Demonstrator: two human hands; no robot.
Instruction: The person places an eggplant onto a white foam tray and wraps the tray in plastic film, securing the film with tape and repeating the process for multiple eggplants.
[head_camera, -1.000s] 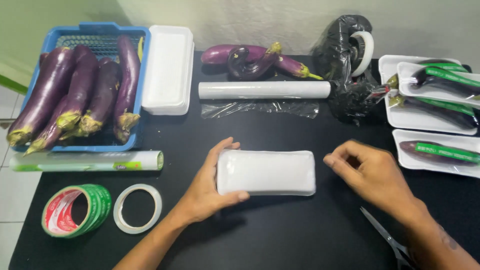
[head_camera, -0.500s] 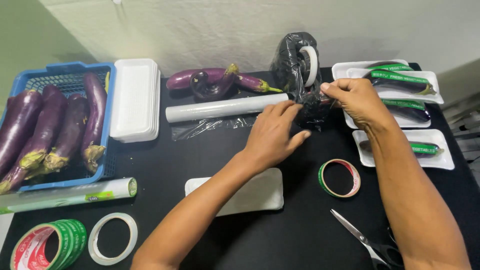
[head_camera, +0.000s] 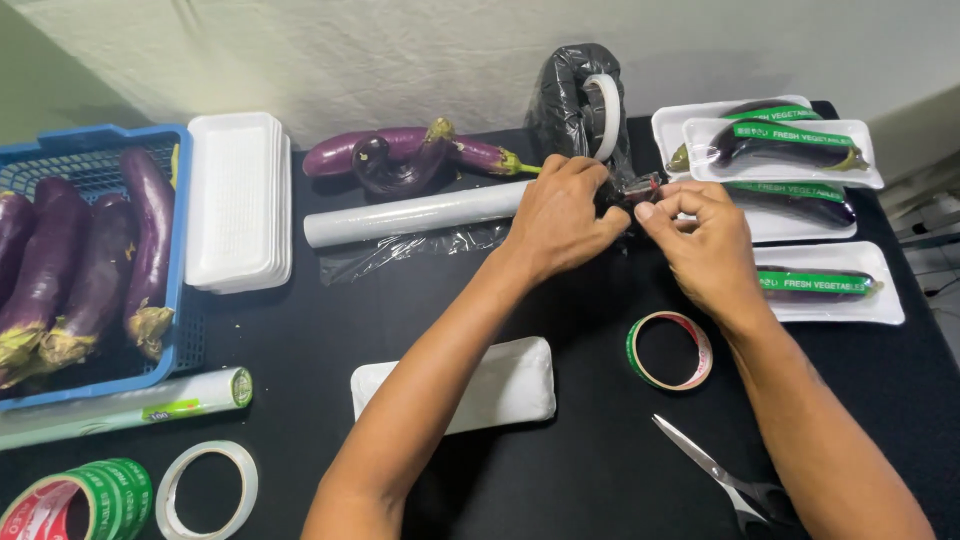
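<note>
**Both hands at the tape dispenser**

My left hand (head_camera: 560, 215) and my right hand (head_camera: 700, 240) met at the foot of the black tape dispenser (head_camera: 580, 100) at the back of the black table (head_camera: 560, 470). The fingers of both were pinched on a small dark piece at the dispenser's base; I could not tell exactly what it was. The dispenser stood upright by the wall, between the loose eggplants (head_camera: 410, 155) and the trays of wrapped eggplants (head_camera: 790, 150).

A roll of clear wrap (head_camera: 410, 213) lay just left of my left hand. An empty white tray (head_camera: 500, 385) lay under my left forearm, nearer me. A green and red tape ring (head_camera: 670, 350) lay below my right wrist, and scissors (head_camera: 720, 480) lay beside my right forearm. At far left sat a blue basket (head_camera: 180, 300) of eggplants and a stack of white trays (head_camera: 240, 200).
</note>
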